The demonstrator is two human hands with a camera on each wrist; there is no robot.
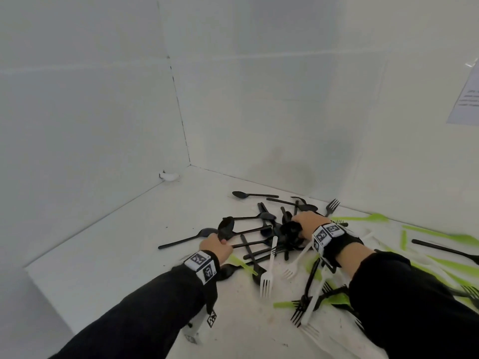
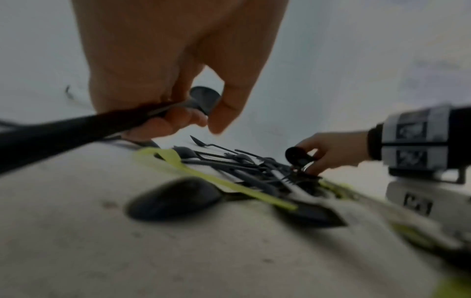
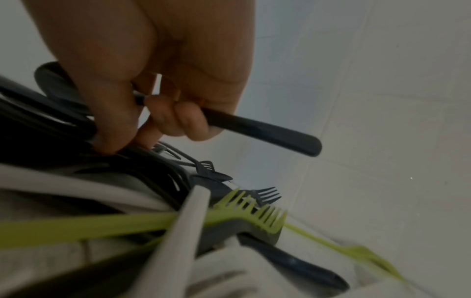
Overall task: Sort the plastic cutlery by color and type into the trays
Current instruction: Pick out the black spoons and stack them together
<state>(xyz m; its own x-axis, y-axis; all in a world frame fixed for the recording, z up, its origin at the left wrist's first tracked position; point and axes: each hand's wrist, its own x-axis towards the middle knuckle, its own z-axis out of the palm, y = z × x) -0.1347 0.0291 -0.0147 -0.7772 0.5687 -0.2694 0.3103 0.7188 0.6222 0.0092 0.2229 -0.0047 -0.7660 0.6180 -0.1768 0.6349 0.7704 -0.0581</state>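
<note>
A heap of black, white and green plastic cutlery [image 1: 274, 244] lies on the white table [image 1: 116, 244] near the corner. My left hand [image 1: 216, 246] grips a black spoon [image 1: 226, 228] by its neck, bowl up; the left wrist view shows the left hand [image 2: 178, 108] curled round that spoon [image 2: 203, 98] and its handle. My right hand [image 1: 307, 224] holds black spoons [image 1: 291, 230] over the middle of the heap. In the right wrist view the right hand [image 3: 153, 113] curls round a black handle [image 3: 265, 131] and a spoon bowl [image 3: 56, 84]. No tray is in view.
White walls [image 1: 259, 112] close in the table at the back and the left. Green knives and forks [image 1: 440, 237] and a black spoon [image 1: 445, 250] lie scattered at the right. A white fork [image 1: 268, 270] and black forks [image 1: 305, 299] lie near my arms. A paper sheet [image 1: 466, 97] hangs on the right wall.
</note>
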